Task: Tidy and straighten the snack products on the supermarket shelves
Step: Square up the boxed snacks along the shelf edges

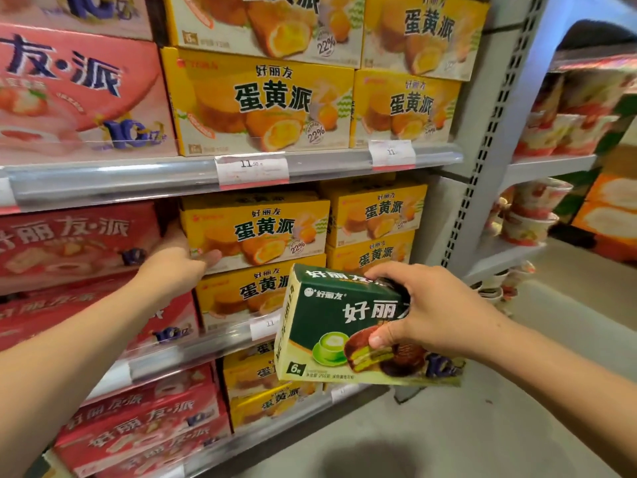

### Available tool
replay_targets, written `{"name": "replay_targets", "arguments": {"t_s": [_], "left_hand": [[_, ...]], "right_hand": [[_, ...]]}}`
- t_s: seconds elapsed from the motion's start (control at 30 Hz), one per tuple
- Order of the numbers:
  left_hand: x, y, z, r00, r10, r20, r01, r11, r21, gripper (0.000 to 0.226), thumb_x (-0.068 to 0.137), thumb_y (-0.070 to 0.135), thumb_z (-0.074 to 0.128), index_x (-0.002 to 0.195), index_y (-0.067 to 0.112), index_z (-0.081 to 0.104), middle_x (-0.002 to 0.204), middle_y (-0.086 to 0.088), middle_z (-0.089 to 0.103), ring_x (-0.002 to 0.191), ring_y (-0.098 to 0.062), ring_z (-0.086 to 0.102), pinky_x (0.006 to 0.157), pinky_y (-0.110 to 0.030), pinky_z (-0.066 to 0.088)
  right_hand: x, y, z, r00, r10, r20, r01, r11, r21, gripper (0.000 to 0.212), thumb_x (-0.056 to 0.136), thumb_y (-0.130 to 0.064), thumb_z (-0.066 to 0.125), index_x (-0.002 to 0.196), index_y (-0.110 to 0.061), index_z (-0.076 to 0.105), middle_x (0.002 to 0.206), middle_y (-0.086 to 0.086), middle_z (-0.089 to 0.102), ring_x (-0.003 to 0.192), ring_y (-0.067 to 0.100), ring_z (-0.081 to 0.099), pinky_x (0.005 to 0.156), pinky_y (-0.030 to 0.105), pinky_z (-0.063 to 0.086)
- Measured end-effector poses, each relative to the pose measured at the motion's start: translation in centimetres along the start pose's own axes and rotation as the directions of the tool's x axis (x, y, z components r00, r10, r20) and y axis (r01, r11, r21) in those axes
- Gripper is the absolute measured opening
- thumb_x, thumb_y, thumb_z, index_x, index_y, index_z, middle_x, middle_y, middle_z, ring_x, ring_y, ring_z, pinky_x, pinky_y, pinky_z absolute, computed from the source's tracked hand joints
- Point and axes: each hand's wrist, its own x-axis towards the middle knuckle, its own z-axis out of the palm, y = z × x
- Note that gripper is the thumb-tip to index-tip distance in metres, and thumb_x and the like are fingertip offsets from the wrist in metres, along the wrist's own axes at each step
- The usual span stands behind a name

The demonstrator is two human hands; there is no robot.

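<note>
My right hand (pixel 424 308) grips a green matcha pie box (pixel 331 326) by its right end, held tilted in front of the middle shelf. My left hand (pixel 175 260) reaches into the middle shelf and holds the left edge of a yellow egg-yolk pie box (pixel 255 232), thumb on its front lower corner, fingers hidden behind its side. That yellow box sits on top of another yellow box (pixel 248 294). More yellow boxes (pixel 375 215) stand to the right.
Red and pink pie boxes (pixel 69 243) fill the left of each shelf. Yellow boxes (pixel 262 101) line the upper shelf above a price rail (pixel 251 170). A grey upright post (pixel 489 132) ends the bay; cup snacks (pixel 531 215) stand on the shelves to its right. Grey floor lies below.
</note>
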Motion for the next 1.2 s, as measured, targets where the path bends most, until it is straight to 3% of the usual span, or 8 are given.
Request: {"name": "replay_targets", "arguments": {"t_s": [0.17,0.33,0.43,0.53,0.7,0.83,1.03,1.2], "left_hand": [[0.6,-0.4,1.1,1.000,0.012,0.028,-0.012,1.000,-0.018,0.062,0.086,0.040,0.071,0.136,0.013,0.045,0.128,-0.012,0.060,0.113,-0.036,0.057,0.080,-0.036,0.043],[-1.8,0.4,-0.2,0.993,-0.031,-0.110,0.030,1.000,-0.006,0.052,0.087,0.046,0.069,0.103,0.000,0.052,0.074,-0.007,0.055,0.066,-0.026,0.055,0.054,-0.035,0.041],[-5.9,-0.1,-0.8,0.961,0.175,-0.213,-0.194,0.978,-0.070,0.062,0.091,0.044,0.062,0.139,0.010,0.041,0.125,-0.004,0.053,0.118,-0.026,0.052,0.091,-0.037,0.045],[-10.3,-0.1,-1.7,0.929,0.369,-0.016,-0.363,0.904,-0.227,0.070,0.080,0.070,0.054,0.141,0.039,0.036,0.131,0.028,0.041,0.123,0.005,0.044,0.095,-0.023,0.038],[-13.4,0.2,-4.4,0.895,0.192,0.403,0.080,0.819,-0.569,0.090,0.063,0.061,0.081,0.141,0.047,0.037,0.131,0.025,0.058,0.118,0.000,0.058,0.094,-0.028,0.052],[-15.1,-0.6,-9.6,0.902,-0.031,0.431,0.326,0.705,-0.630,0.059,0.072,0.018,0.085,0.120,0.035,0.055,0.114,0.009,0.072,0.104,-0.015,0.070,0.082,-0.030,0.058],[-19.6,0.6,-22.6,0.849,-0.322,0.419,0.522,0.639,-0.565,0.069,0.060,0.022,0.086,0.122,0.024,0.056,0.112,0.002,0.073,0.100,-0.017,0.071,0.075,-0.026,0.058],[-23.4,2.7,-32.0,0.772,-0.485,0.410,0.634,0.549,-0.545,0.069,0.060,0.018,0.084,0.123,0.021,0.056,0.113,0.002,0.072,0.102,-0.015,0.070,0.074,-0.024,0.057]], "right_hand": [[0.2,-0.1,-0.2,1.000,-0.006,0.015,0.006,1.000,0.014,0.074,0.060,-0.055,0.084,0.124,-0.044,0.048,0.105,-0.020,0.062,0.097,0.003,0.059,0.083,0.035,0.055],[1.3,-0.6,-0.4,1.000,-0.023,0.012,0.023,1.000,-0.009,0.079,0.059,-0.054,0.085,0.128,-0.041,0.049,0.093,-0.027,0.056,0.092,0.002,0.059,0.080,0.032,0.056],[2.0,-1.4,-0.3,0.998,-0.037,0.040,0.038,0.999,-0.016,0.081,0.057,-0.056,0.085,0.128,-0.042,0.048,0.104,-0.021,0.062,0.095,0.003,0.061,0.081,0.034,0.056],[3.2,-2.6,0.2,0.995,-0.082,0.061,0.085,0.996,-0.034,0.085,0.055,-0.061,0.082,0.130,-0.043,0.047,0.116,-0.016,0.063,0.101,0.007,0.059,0.085,0.037,0.055],[6.4,-6.9,1.0,0.969,-0.150,0.196,0.171,0.981,-0.095,0.087,0.055,-0.068,0.079,0.131,-0.045,0.044,0.117,-0.015,0.061,0.100,0.006,0.051,0.082,0.029,0.049],[9.1,-12.6,0.9,0.913,-0.238,0.331,0.269,0.962,-0.050,0.090,0.053,-0.072,0.078,0.131,-0.043,0.043,0.116,-0.014,0.060,0.093,0.006,0.044,0.075,0.027,0.040],[11.5,-20.0,-2.8,0.730,-0.376,0.570,0.357,0.922,0.151,0.100,0.058,-0.082,0.063,0.142,-0.036,0.038,0.137,-0.014,0.050,0.122,0.010,0.049,0.100,0.030,0.042],[11.6,-25.2,-6.4,0.634,-0.406,0.658,0.260,0.914,0.313,0.073,0.056,-0.079,0.070,0.117,-0.042,0.057,0.098,-0.033,0.053,0.099,0.001,0.056,0.081,0.019,0.044]]}}
